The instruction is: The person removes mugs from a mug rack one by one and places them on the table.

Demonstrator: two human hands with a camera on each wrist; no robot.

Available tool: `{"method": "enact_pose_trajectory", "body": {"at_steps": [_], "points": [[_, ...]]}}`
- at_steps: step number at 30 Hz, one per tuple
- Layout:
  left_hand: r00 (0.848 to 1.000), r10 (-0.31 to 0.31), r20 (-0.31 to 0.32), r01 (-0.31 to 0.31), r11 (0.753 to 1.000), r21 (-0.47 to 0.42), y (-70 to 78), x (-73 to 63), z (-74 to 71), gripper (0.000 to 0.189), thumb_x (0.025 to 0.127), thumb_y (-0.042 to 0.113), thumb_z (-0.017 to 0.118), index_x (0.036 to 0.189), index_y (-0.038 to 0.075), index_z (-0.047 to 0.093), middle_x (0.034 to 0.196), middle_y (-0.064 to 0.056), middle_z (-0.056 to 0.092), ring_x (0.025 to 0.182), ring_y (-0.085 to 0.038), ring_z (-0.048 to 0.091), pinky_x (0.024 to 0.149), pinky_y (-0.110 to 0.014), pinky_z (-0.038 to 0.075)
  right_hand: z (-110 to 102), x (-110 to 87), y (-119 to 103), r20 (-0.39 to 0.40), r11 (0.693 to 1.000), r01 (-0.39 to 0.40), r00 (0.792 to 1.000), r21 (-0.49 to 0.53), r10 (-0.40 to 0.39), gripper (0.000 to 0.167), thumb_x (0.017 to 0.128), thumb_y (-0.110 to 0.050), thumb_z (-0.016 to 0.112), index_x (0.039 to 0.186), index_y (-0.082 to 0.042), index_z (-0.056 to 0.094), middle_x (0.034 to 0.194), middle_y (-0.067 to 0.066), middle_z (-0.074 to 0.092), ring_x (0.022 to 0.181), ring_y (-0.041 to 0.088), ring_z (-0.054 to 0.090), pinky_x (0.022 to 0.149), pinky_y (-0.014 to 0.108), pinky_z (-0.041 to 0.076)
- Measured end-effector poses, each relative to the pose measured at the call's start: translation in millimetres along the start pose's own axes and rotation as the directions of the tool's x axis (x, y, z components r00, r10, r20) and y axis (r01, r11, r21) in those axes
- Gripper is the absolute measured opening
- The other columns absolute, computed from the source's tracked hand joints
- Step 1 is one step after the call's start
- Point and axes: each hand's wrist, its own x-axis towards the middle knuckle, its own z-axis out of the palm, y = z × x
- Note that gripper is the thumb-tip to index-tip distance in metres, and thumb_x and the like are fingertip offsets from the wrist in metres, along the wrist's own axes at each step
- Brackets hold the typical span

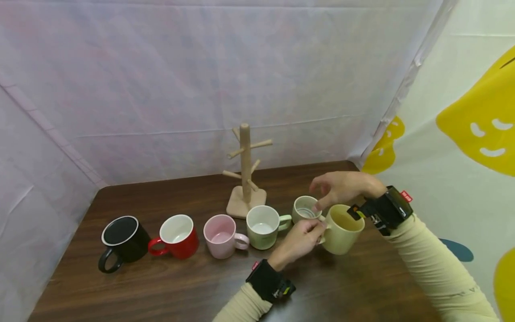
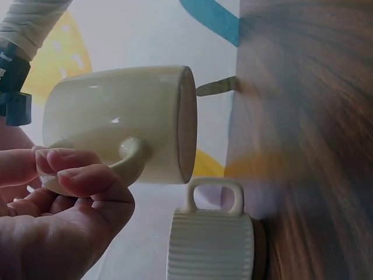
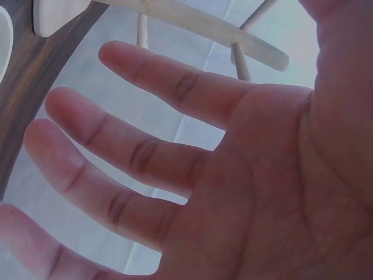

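Observation:
My left hand [image 1: 299,241] pinches the handle of a pale yellow mug [image 1: 343,235]. In the left wrist view this mug [image 2: 116,111] is held upright, its base a little above the tabletop. My right hand [image 1: 342,188] reaches over a small cream mug [image 1: 299,216], between it and the yellow mug's rim. Its fingers [image 3: 143,154] are spread and gently bent in the right wrist view, with nothing in the palm. The small mug's ribbed wall [image 2: 210,248] and squarish handle show in the left wrist view.
A wooden mug tree [image 1: 246,170] with bare pegs stands at the back. Along the dark wood table [image 1: 169,290] sit a pale green mug [image 1: 263,241], a pink mug [image 1: 220,248], a red mug [image 1: 187,246] and a black mug [image 1: 137,246]. White cloth [image 1: 181,89] hangs behind.

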Motion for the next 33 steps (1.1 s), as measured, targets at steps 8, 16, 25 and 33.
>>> {"method": "enact_pose_trajectory", "body": {"at_steps": [8, 16, 25, 33], "points": [[0.999, -0.024, -0.033, 0.020, 0.995, -0.098, -6.8, 5.5, 14.7, 0.037, 0.103, 0.020, 0.051, 0.080, -0.009, 0.055, 0.065, 0.002, 0.045, 0.058, -0.002, 0.042, 0.057, -0.017, 0.035, 2, 1.7, 1, 0.004, 1.000, 0.020, 1.000, -0.002, -0.020, 0.061, 0.081, -0.054, 0.074, 0.125, -0.014, 0.061, 0.104, 0.003, 0.064, 0.093, 0.019, 0.060, 0.077, 0.035, 0.049], [0.995, -0.068, -0.067, 0.060, 0.990, -0.126, -15.2, 8.3, 25.2, 0.038, 0.103, 0.024, 0.050, 0.080, -0.006, 0.056, 0.063, 0.006, 0.045, 0.057, -0.002, 0.043, 0.057, -0.017, 0.036, 5, 3.9, 1, 0.014, 0.999, 0.034, 0.999, 0.030, -0.035, 0.060, 0.082, -0.053, 0.075, 0.124, -0.012, 0.061, 0.097, 0.003, 0.065, 0.088, 0.018, 0.059, 0.074, 0.033, 0.048], [0.990, -0.085, -0.113, 0.071, 0.990, -0.123, -22.9, 12.5, 33.2, 0.039, 0.103, 0.026, 0.050, 0.080, -0.004, 0.058, 0.063, 0.006, 0.045, 0.056, -0.003, 0.042, 0.056, -0.017, 0.036, 7, 2.5, 4, 0.013, 0.999, 0.013, 1.000, 0.036, -0.014, 0.060, 0.083, -0.052, 0.074, 0.126, -0.013, 0.061, 0.101, 0.003, 0.064, 0.091, 0.019, 0.059, 0.077, 0.035, 0.048], [0.978, -0.127, -0.165, 0.112, 0.989, -0.093, -24.6, 18.4, 45.1, 0.035, 0.102, 0.027, 0.051, 0.089, -0.001, 0.067, 0.066, 0.007, 0.049, 0.059, -0.003, 0.047, 0.056, -0.019, 0.039, 9, 1.1, 7, -0.001, 0.999, 0.023, 1.000, 0.028, -0.023, 0.063, 0.083, -0.057, 0.072, 0.126, -0.012, 0.061, 0.100, 0.003, 0.065, 0.091, 0.018, 0.060, 0.079, 0.035, 0.049]]}}
